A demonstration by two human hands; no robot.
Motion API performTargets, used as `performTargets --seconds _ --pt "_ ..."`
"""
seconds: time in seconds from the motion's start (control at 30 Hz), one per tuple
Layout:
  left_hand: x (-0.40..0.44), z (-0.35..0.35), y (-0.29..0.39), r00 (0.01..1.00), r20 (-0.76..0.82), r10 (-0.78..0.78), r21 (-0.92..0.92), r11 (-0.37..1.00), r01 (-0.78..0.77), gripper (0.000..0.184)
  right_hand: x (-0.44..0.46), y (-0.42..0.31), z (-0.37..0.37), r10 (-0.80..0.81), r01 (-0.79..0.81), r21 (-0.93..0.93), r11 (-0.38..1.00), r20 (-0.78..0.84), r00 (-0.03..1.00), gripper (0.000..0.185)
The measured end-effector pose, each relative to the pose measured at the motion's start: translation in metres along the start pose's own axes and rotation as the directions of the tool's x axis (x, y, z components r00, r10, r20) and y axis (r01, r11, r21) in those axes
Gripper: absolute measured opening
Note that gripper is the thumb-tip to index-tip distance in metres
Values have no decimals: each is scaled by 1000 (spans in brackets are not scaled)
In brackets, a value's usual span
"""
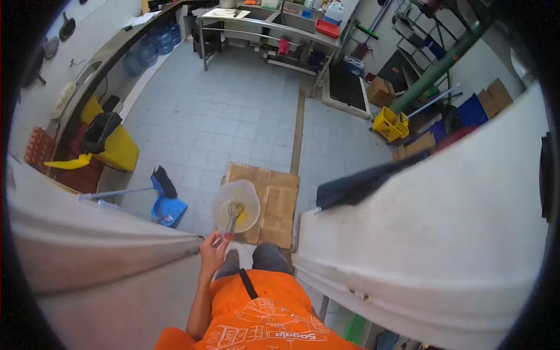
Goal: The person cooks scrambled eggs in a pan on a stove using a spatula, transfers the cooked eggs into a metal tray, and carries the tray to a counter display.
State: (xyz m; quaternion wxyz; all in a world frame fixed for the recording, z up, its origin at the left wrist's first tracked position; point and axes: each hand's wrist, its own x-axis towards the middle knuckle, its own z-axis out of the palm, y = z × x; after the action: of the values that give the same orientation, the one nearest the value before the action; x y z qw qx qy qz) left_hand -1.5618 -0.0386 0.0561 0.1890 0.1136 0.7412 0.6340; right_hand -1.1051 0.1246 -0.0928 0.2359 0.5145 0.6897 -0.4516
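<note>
My left hand (pixel 214 251) is closed at the near edge of a translucent plastic bowl (pixel 251 199), pinching its rim or handle. The bowl is above a flattened cardboard sheet on the floor. A wire whisk (pixel 235 211) leans inside it, its handle resting over the near rim right beside my fingers. Some yellow liquid (pixel 241 217) shows at the bottom of the bowl, partly behind the whisk wires. My right hand is out of the frame.
The cardboard (pixel 279 204) lies on pale floor tiles. White panels flank me on both sides. A blue dustpan (pixel 169 210) and broom are at left, near a yellow bin (pixel 121 146). A sink counter (pixel 265 24) stands ahead; a yellow mop bucket (pixel 389 124) is at right.
</note>
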Motion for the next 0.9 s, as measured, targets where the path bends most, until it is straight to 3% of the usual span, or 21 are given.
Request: performTargets --seconds 0.07,0.17,0.3,0.37,0.5,0.63,0.7,0.8,0.9 --pt "74 1 12 999 38 -28 62 998 25 21 32 -62 -27 -58 58 31 998 -14 998 35" --pt "184 22 23 1000 5 -23 3 1000 23 22 100 -161 -69 -170 171 8 985 -55 984 38" --pt "344 79 38 988 -143 57 -117 990 -74 16 217 -346 -154 -343 321 -135 938 -209 916 36" --pt "422 97 37 991 -132 21 -46 999 -28 19 267 -469 -208 -408 387 -135 912 -201 891 39" --pt "557 136 70 978 -203 -45 61 996 58 24 362 -696 -292 -706 713 -19 701 -154 691 35" --pt "680 170 127 964 -265 -23 75 996 44 24 436 -883 -338 -841 839 82 538 -14 541 38" --pt "748 194 140 961 -273 51 93 995 -27 25 475 -956 -342 -844 830 213 516 -39 534 44" --pt "858 231 160 960 -229 159 150 981 -126 27 527 -1051 -382 -816 821 168 545 -118 566 49" --pt "979 278 173 951 -203 234 178 964 -199 28 598 -1135 -438 -727 756 338 561 -235 645 51"
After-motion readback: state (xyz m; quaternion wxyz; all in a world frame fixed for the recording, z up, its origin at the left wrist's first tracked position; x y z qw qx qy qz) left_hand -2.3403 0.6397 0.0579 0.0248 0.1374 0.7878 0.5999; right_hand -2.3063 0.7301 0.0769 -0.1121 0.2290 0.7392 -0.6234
